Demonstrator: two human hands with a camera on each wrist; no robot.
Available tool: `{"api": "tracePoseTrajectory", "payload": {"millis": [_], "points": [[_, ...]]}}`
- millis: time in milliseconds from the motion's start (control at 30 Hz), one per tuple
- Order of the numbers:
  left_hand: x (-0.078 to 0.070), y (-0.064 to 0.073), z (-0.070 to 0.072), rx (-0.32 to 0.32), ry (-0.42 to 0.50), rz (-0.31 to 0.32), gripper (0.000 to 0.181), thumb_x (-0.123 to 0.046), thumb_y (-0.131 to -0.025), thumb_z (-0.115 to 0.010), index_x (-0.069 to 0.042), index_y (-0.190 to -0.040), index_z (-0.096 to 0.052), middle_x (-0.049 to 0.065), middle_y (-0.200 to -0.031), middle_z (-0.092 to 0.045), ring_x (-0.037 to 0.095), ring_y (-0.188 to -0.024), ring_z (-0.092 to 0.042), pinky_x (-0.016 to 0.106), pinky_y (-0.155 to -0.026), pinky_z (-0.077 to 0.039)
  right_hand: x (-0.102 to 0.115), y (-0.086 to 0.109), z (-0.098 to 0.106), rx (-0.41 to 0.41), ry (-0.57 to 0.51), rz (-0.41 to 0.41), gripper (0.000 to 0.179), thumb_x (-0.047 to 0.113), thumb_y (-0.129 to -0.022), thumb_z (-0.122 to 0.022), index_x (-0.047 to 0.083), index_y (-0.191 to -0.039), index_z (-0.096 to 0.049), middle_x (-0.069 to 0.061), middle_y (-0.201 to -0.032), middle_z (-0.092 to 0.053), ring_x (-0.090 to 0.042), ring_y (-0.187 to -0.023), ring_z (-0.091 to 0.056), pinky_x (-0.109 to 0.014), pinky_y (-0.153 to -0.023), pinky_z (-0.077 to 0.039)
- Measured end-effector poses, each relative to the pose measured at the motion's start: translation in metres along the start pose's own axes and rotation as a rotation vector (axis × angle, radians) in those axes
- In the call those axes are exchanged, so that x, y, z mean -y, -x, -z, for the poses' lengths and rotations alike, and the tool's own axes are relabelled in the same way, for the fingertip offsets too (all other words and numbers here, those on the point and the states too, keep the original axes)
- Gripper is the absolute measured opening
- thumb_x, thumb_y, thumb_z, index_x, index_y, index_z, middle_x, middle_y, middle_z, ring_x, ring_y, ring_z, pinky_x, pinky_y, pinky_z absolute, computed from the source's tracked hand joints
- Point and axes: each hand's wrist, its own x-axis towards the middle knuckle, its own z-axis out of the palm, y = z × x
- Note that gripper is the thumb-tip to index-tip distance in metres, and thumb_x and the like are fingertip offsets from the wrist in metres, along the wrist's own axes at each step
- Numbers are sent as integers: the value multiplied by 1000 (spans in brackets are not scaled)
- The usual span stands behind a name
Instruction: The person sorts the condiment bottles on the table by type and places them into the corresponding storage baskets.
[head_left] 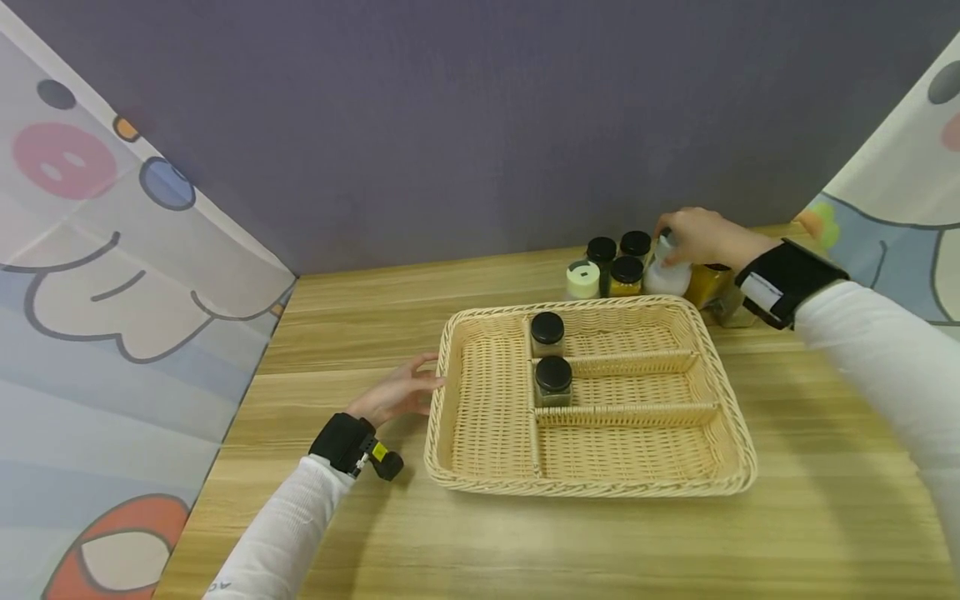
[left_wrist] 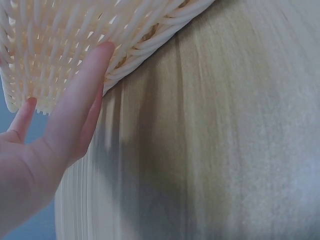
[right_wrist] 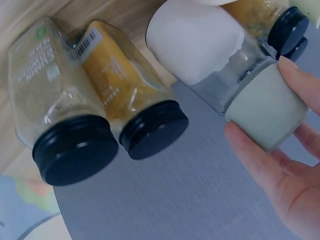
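My right hand (head_left: 701,236) is at the back right, its fingers round the pale green cap (right_wrist: 269,106) of a clear jar (right_wrist: 197,45) of white powder. In the right wrist view, a thumb and fingers grip opposite sides of that cap. My left hand (head_left: 400,392) rests with extended fingers against the outer left wall of a woven basket (head_left: 592,488). Two black-lidded jars stand inside the basket beside its long divider: a rear jar (head_left: 547,332) in the back right compartment and a front jar (head_left: 553,383) in the middle right one.
Behind the basket stand a jar with a pale yellow lid (head_left: 582,279) and several black-lidded jars (head_left: 626,275). Right of the white-powder jar are a yellow spice jar (right_wrist: 120,75) and a beige spice jar (right_wrist: 52,80). A grey wall (head_left: 480,133) borders the wooden table (head_left: 352,317) at the back.
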Motion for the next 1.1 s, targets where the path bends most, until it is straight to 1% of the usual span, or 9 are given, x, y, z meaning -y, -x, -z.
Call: {"api": "tracePoseTrajectory", "payload": {"millis": [200,467,633,867,1100], "points": [[0,1,0,5,-9,2,57,-6,-86,-52,-11,-133,-21,25,-122,-42,32,-102,-50,55,-83,-46,2,0,7,7,9,13,41,12,-74,-66,-7,-106,-49,-31,-99,-51,-41,-88,-46,-51,-67,-47],[2,0,1,-5,-5,5,55,-6,-86,-51,-11,-133,-23,20,-116,-47,31,-99,-51,54,-82,-47,1,1,16,15,19,20,43,14,-75,-66,-8,-107,-47,-32,-99,-50,-42,-87,-46,-53,-67,-46],[2,-1,1,-4,-3,7,55,-6,-86,-51,-11,-133,-23,20,-116,-47,31,-99,-51,54,-82,-47,2,2,21,18,30,12,44,14,-75,-65,-9,-108,-46,-33,-101,-50,-43,-87,-47,-54,-67,-46],[4,-2,3,-4,-3,11,55,-6,-86,-51,-11,-133,-22,18,-114,-47,30,-99,-52,54,-82,-47,1,2,29,-2,35,24,44,15,-74,-67,-8,-106,-48,-33,-99,-50,-43,-86,-47,-55,-67,-46],[4,-1,3,-6,-5,15,57,-9,-85,-54,-12,-133,-23,20,-118,-46,31,-101,-51,55,-83,-46,0,4,38,-13,13,41,43,15,-75,-65,-8,-107,-48,-32,-100,-52,-41,-87,-48,-50,-66,-49]]}}
